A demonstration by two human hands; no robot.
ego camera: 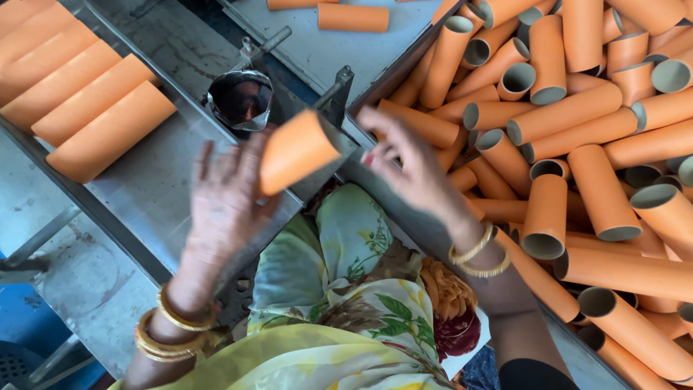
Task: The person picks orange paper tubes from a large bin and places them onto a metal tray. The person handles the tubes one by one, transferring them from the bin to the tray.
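The left hand is bare, with several gold bangles stacked at the wrist, some thin and some broader. The right hand shows red polish on a fingernail, and two gold bangles circle its wrist. A draped garment covers the lap and front: pale yellow-green cloth printed with green leaves and orange and dark red flowers.

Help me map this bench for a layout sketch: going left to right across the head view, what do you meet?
Row of orange tubes on the metal tray → left hand → orange tube it holds → right hand, reaching over → bin wall → loose heap of orange tubes.
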